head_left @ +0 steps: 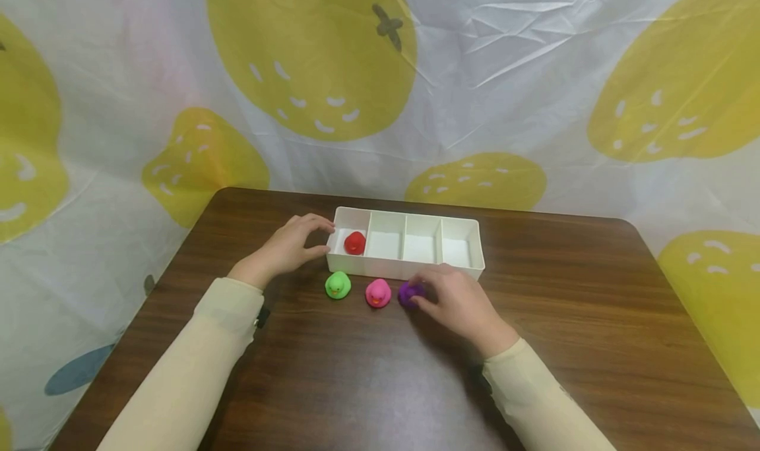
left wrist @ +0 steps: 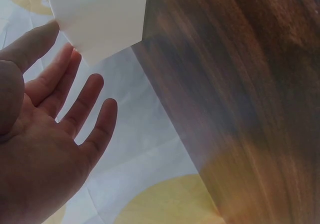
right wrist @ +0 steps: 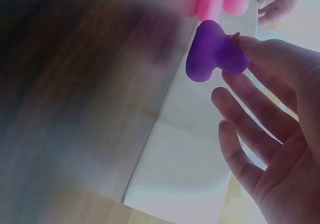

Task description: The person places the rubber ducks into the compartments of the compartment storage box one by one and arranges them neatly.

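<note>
A white divided box point(head_left: 380, 267) stands at the back of the table, with a red rubber duck point(head_left: 355, 242) in its leftmost compartment. At the box's left end is my left hand point(head_left: 282, 245); thumb and fingertips rest against the end wall point(left wrist: 107, 23), fingers spread and gently bent. My right hand point(head_left: 463, 304) pinches a purple rubber duck point(right wrist: 207, 53) by the head between thumb and forefinger, the other fingers loosely extended. This duck is just in front of the box, partly hidden by the hand in the head view. Left of it sit a pink duck point(head_left: 378, 293) and a green duck point(head_left: 338, 285).
Beneath everything is a dark brown wooden table point(head_left: 356, 385) with rounded back corners. A white cloth point(head_left: 332, 167) printed with yellow fruit hangs close behind it. The box's other compartments, right of the red duck, show bare white floors.
</note>
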`<state>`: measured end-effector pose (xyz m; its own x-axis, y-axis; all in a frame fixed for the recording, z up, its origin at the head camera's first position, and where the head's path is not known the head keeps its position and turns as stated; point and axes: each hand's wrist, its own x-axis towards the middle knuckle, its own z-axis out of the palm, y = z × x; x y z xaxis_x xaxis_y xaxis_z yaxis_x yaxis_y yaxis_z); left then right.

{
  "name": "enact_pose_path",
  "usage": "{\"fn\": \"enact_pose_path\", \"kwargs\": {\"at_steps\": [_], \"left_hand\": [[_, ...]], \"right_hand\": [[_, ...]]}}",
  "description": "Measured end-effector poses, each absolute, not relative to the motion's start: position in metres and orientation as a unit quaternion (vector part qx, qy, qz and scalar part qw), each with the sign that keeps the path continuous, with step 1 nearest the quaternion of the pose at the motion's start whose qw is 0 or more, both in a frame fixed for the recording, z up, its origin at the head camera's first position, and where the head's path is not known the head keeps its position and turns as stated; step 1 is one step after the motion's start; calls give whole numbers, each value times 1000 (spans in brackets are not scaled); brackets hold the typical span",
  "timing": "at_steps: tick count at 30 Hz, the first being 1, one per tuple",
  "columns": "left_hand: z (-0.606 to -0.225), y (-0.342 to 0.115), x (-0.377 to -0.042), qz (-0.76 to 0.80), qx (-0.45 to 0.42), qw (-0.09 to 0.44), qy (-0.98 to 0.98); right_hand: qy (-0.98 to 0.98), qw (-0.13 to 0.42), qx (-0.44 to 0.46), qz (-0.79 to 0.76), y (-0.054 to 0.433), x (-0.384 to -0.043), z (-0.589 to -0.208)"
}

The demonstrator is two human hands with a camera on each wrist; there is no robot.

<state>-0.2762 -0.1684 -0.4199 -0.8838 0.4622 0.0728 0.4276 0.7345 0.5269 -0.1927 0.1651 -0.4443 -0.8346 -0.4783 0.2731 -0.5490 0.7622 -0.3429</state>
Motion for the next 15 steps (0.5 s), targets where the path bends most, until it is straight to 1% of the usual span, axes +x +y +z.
{"fn": "enact_pose_path", "kwargs": {"at_steps": [15], "left_hand": [[-419, -167, -275, 280, 234, 36, 930]], "right_hand": [[-920, 116, 294, 231, 164, -191, -433]]}}
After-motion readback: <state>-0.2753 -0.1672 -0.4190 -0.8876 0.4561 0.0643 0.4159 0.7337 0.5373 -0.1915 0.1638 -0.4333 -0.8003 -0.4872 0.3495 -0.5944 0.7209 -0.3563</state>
